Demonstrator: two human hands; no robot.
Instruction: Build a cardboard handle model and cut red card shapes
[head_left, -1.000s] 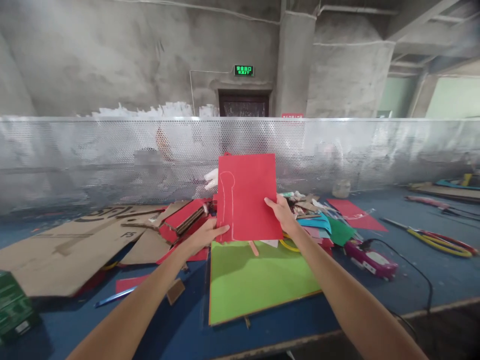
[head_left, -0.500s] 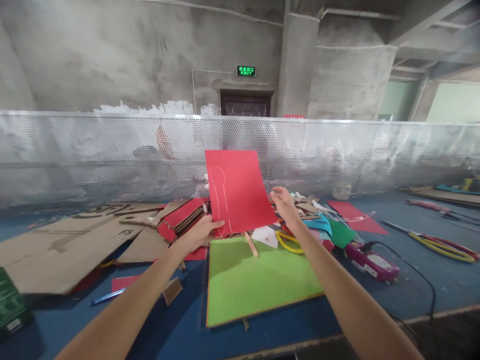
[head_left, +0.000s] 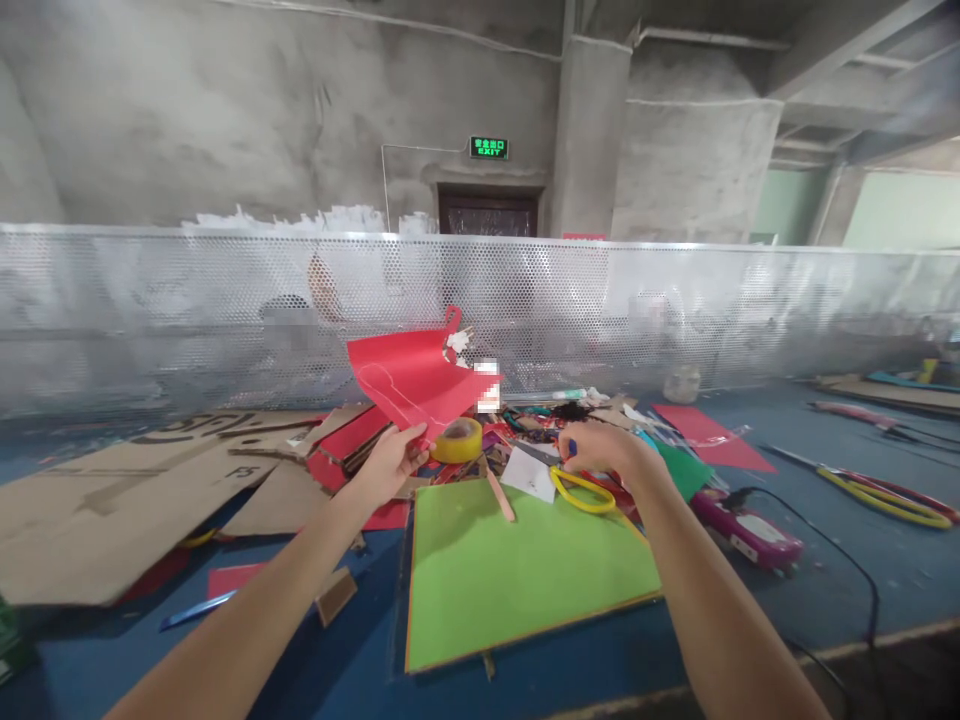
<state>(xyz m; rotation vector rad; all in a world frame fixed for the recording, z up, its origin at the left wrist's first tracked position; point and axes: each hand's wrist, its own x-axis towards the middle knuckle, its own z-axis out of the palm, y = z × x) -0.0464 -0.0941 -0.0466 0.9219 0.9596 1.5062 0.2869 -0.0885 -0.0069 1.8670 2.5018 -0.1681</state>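
Note:
A sheet of red paper point(head_left: 420, 378) with a white drawn outline hangs bent, pinched at its lower edge by my left hand point(head_left: 394, 462). A yellow tape roll point(head_left: 459, 441) is right beside those fingers. My right hand point(head_left: 611, 452) is closed, palm down, at the yellow-handled scissors point(head_left: 583, 494). Its fingers hide part of the scissors, and a small blue bit shows at the fingertips. Below lies a green board point(head_left: 525, 575) with a thin wooden stick point(head_left: 499, 494) and a white paper scrap point(head_left: 529, 473) at its far edge.
Flattened cardboard point(head_left: 142, 490) covers the left side. Paper scraps are heaped at the middle back. To the right are a purple power strip point(head_left: 746, 530) with a black cord, red paper point(head_left: 712, 437) and long yellow-and-red-handled shears point(head_left: 885, 495). A perforated metal screen point(head_left: 750, 310) stands behind.
The red sheet has tipped and moved left, bending, in my left hand. My right hand has left the sheet's edge and dropped to the scissors, closing there.

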